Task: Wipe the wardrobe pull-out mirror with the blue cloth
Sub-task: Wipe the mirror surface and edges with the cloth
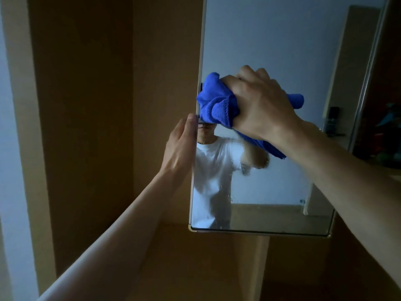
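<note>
as cloth [217,103] presses, mirror [271,40] upright (tall)

body | left hand [182,146]: bare, forearm unsleeved | right hand [262,105]: bare, forearm unsleeved | reflected in mirror [282,51]: white short-sleeved T-shirt [213,161], round neckline

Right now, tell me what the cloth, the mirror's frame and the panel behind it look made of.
Cloth: soft blue microfibre by the look, fuzzy nap and stitched edge.
Frame: thin pale metal, probably; smooth satin sheen.
Panel: matt brown board, wood or laminate; no grain shows.
</note>
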